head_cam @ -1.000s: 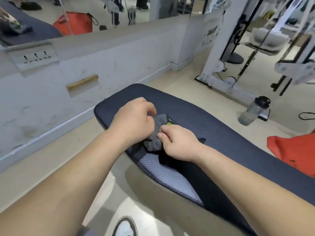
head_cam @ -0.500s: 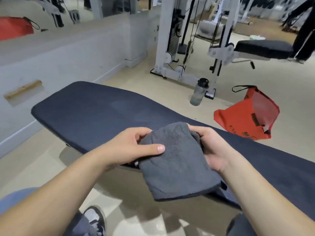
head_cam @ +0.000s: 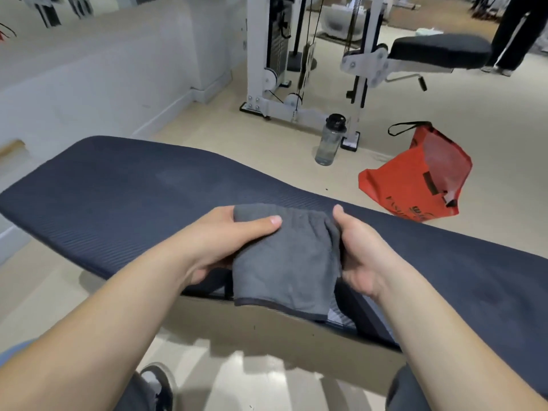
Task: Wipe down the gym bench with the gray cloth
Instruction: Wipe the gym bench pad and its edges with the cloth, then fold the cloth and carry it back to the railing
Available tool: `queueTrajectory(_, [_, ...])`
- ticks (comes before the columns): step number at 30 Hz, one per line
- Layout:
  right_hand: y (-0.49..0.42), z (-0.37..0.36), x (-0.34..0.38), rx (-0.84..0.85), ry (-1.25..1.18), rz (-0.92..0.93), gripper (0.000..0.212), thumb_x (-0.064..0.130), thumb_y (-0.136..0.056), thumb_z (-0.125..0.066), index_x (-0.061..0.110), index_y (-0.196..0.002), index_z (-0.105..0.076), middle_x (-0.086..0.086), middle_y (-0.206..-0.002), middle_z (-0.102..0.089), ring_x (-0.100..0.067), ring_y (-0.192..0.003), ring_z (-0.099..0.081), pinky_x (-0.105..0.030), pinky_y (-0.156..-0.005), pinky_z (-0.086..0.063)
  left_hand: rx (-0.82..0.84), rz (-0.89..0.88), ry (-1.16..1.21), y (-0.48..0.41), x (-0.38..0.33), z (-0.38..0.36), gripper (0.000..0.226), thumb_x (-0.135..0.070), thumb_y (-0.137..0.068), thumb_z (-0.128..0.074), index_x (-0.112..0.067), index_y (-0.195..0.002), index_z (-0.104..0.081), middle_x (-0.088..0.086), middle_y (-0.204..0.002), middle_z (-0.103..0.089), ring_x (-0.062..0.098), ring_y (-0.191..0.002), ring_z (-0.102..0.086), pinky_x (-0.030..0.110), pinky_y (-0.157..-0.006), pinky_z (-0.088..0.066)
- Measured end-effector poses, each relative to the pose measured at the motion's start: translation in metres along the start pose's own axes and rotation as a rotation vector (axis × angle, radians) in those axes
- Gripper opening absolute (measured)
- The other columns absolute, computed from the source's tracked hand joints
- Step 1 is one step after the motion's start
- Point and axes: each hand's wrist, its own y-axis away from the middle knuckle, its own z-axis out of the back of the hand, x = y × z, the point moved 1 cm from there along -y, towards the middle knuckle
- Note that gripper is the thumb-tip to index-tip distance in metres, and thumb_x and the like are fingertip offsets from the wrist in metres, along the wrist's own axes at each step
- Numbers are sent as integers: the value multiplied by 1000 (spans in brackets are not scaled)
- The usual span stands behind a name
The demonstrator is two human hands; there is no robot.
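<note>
A dark navy padded gym bench (head_cam: 124,197) runs from the left edge to the lower right. Over its near edge I hold a folded gray cloth (head_cam: 284,262) between both hands. My left hand (head_cam: 225,241) grips the cloth's left side, thumb lying across the top. My right hand (head_cam: 358,253) grips its right side, fingers hidden behind the fabric. The cloth's lower hem hangs below the bench edge.
On the floor beyond the bench stand a clear water bottle (head_cam: 330,140) and a red bag (head_cam: 415,179). A white cable machine (head_cam: 275,69) with a black seat pad (head_cam: 439,51) is behind them. A low wall (head_cam: 103,75) runs along the left. A person's legs (head_cam: 510,34) show far right.
The cloth went from a small bunch pinched on the bench to an unfolded pad held between both hands. My view swung right, and the hands have drawn slightly closer on the cloth.
</note>
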Motion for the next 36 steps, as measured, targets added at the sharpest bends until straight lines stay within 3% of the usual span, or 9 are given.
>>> queueTrajectory(4, [2,7,-9,123,217,-21,18,23,-97,-71,7,-104,-72,-16,-100,-80,-26,-83,-78,-36,-69,-61,-133,63,-74,-27,13,-9,22,-16,-83,-82,-12,-91,-62,10,-83,-73,20,-65,-68,30,-58,-54])
queueTrajectory(7, [7,14,7,83,138,198,14,5,-96,-67,3,-109,-72,-20,-104,-79,-25,-88,-76,-36,-77,-62,-152,-43,187,-43,-4,-16,27,-14,-85,-80,-4,-109,-70,16,-100,-79,24,-87,-77,38,-78,-62])
queueTrajectory(11, [-10,35,29,-140,203,421,21,22,-100,-58,8,-106,-73,-15,-92,-77,-20,-87,-70,-40,-78,-54,7,47,351,-76,-19,-39,34,-25,-88,-74,-6,-117,-75,14,-110,-80,30,-101,-78,43,-86,-64])
queueTrajectory(13, [-27,50,30,-270,297,460,27,32,-100,-54,19,-111,-75,-1,-102,-79,-12,-100,-72,-40,-95,-56,59,167,306,-95,-19,-55,35,-32,-87,-75,-7,-112,-79,13,-106,-81,29,-97,-79,42,-86,-64])
queueTrajectory(17, [-36,80,36,-317,33,316,28,35,-105,-56,19,-120,-74,-3,-119,-78,-19,-116,-73,-46,-108,-53,96,306,277,-111,-27,-84,32,-43,-91,-70,-16,-105,-81,9,-100,-83,24,-89,-80,35,-75,-65])
queueTrajectory(21, [3,98,53,-164,-328,37,47,40,-97,-60,7,-129,-70,-15,-127,-75,-25,-118,-72,-43,-103,-57,28,370,415,-97,-57,-108,36,-45,-95,-64,-22,-120,-75,3,-111,-81,16,-96,-78,34,-88,-60])
queueTrajectory(26, [87,118,140,-236,-267,-73,22,21,-99,-64,10,-115,-75,-10,-110,-80,-17,-87,-78,-27,-66,-64,123,355,446,-44,-163,-153,27,-36,-100,-58,-21,-108,-80,7,-114,-80,19,-102,-77,38,-89,-55])
queueTrajectory(30, [170,129,243,-308,-279,-2,21,27,-103,-60,17,-117,-73,-7,-115,-80,-17,-96,-78,-31,-75,-64,190,286,410,3,-270,-197,33,-35,-100,-59,-19,-126,-70,6,-120,-78,21,-114,-73,41,-102,-52])
queueTrajectory(36, [316,167,359,-477,-304,120,27,32,-105,-57,14,-119,-72,-12,-112,-80,-27,-104,-78,-39,-83,-61,308,225,199,77,-414,-278,32,-30,-96,-66,-18,-126,-69,5,-118,-79,24,-112,-74,41,-99,-55])
